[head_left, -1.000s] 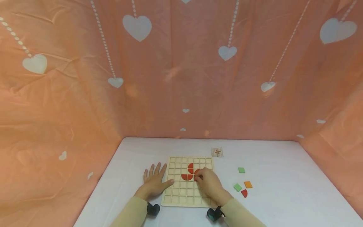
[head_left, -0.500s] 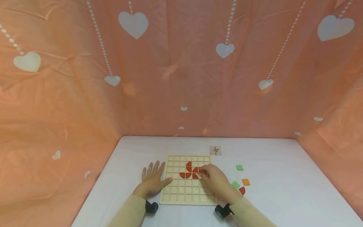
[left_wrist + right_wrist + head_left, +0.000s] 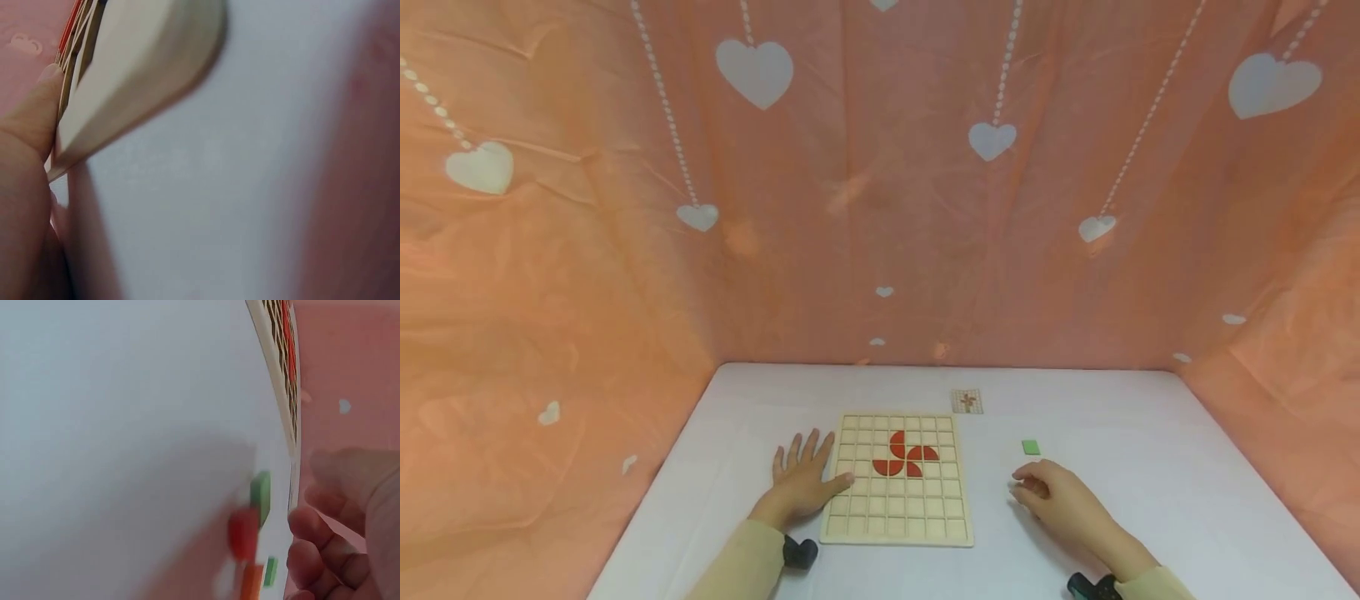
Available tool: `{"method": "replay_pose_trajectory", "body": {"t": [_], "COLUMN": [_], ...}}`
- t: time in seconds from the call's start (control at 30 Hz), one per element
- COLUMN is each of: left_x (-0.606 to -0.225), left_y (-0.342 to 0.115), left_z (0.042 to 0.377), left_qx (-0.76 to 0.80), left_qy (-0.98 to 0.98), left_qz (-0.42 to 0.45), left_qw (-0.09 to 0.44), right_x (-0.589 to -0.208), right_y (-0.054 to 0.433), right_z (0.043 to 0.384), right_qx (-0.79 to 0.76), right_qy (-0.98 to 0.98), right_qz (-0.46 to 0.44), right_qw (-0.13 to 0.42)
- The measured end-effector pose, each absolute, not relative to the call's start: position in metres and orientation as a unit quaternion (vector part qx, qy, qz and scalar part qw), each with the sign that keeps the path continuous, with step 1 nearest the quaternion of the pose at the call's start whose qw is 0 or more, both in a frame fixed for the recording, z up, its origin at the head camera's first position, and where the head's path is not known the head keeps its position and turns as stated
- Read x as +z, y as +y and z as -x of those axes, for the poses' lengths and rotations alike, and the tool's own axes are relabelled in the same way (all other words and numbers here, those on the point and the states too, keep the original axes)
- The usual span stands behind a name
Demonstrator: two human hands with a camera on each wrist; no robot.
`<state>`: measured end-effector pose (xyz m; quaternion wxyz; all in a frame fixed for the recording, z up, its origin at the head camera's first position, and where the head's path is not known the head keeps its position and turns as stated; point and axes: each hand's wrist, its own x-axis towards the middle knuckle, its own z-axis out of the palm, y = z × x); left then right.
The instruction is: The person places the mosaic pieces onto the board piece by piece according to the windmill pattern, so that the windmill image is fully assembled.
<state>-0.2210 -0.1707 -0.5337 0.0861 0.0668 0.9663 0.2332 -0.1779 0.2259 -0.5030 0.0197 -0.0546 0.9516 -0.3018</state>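
Note:
The left hand [image 3: 801,489] lies with fingers spread at the left side of a wooden grid board [image 3: 895,527], its thumb resting on the edge. Red rounded pieces [image 3: 889,467] form a pinwheel shape in the board's cells. To the board's right, the right hand [image 3: 1066,504] hovers over the table with loosely bent fingers and nothing held. Below those fingers, the right wrist view shows a red piece [image 3: 242,534], a green tile [image 3: 261,495] and an orange tile [image 3: 251,582]; the hand hides them in the head view. Another green tile [image 3: 1031,447] lies just beyond the fingertips.
A small card [image 3: 967,401] with a pinwheel picture on a grid lies behind the board's right corner. The white table [image 3: 775,387] meets a pink-orange curtain [image 3: 850,208] with heart prints at the back and sides.
My right hand has let go of a red piece, now flat in the board's cells, and moved right over the loose pieces. The left hand has stayed at the board.

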Motion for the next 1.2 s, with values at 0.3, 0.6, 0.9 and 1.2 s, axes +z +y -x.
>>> {"method": "replay_pose_trajectory", "body": {"t": [0.3,0.6,0.9,1.2], "left_x": [-0.541,-0.538,-0.538,-0.536], "left_y": [-0.17,-0.172,-0.172,-0.172], "left_z": [0.219,0.218,0.219,0.22], "left_qx": [0.23,0.239,0.237,0.223], "left_qy": [0.966,0.965,0.965,0.969], "left_qz": [-0.074,-0.068,-0.074,-0.072], "left_qw": [0.087,0.082,0.086,0.08], "right_x": [-0.514,-0.52,-0.52,-0.522], "right_y": [0.251,0.255,0.256,0.255], "right_z": [0.161,0.161,0.159,0.16], "right_qx": [-0.346,-0.348,-0.346,-0.363], "right_qy": [0.936,0.935,0.936,0.931], "right_qz": [0.049,0.065,0.046,0.042], "right_qw": [0.045,0.029,0.033,0.023]}}
